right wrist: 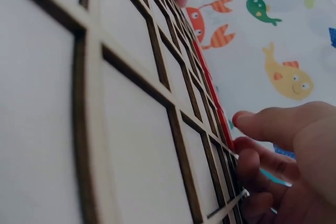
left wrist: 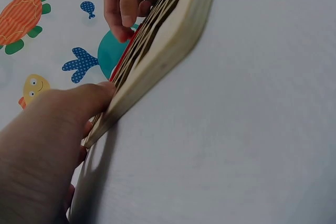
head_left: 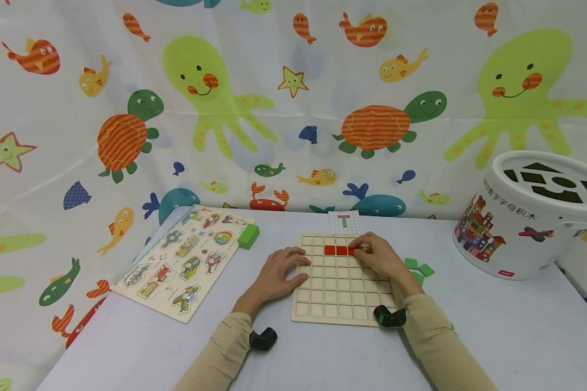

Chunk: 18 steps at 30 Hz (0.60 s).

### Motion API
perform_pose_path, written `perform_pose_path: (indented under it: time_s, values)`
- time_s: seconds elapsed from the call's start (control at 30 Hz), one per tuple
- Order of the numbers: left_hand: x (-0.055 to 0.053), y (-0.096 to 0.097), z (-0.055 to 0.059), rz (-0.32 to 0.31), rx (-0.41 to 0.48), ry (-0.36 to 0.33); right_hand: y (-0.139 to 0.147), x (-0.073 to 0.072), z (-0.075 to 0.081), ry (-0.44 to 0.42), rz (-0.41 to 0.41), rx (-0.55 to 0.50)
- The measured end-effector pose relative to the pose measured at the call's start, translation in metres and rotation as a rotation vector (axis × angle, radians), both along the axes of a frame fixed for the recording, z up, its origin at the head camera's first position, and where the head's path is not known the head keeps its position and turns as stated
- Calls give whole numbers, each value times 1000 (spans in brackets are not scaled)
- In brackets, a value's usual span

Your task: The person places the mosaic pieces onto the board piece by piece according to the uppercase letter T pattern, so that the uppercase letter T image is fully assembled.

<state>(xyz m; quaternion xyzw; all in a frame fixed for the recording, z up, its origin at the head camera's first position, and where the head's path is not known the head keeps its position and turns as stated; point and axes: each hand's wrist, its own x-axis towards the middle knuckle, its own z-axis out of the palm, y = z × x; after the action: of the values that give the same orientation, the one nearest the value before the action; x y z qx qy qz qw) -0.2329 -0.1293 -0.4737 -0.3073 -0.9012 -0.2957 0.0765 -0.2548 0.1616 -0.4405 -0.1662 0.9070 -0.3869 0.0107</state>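
Observation:
A wooden grid board (head_left: 344, 312) lies before me, with a row of red square tiles (head_left: 335, 250) in one of its upper rows. My left hand (head_left: 276, 277) rests at the board's left edge, thumb and fingers touching the rim; in the left wrist view its thumb lies on the edge. My right hand (head_left: 379, 259) is at the right end of the red row. In the right wrist view, its index fingertip touches the last red tile (right wrist: 226, 129), while the thumb stands slightly apart. That tile is partly covered in the head view.
A small pattern card (head_left: 353, 224) of red and green squares lies behind the board. Several green square tiles (head_left: 411, 263) sit to its right. On the left are a vehicle puzzle board (head_left: 176, 260) and a green block (head_left: 248, 237). A white bucket (head_left: 499, 217) stands far right.

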Motion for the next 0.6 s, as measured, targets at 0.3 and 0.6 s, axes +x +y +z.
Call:
perform_pose_path:
  time_s: [0.3,0.6]
  values:
    - [-2,1,1,-6,9,7,14,3,11,11,-47,8]
    - [0,-1,-1,-2,1,-8,33,12,19,-13,-115,78]
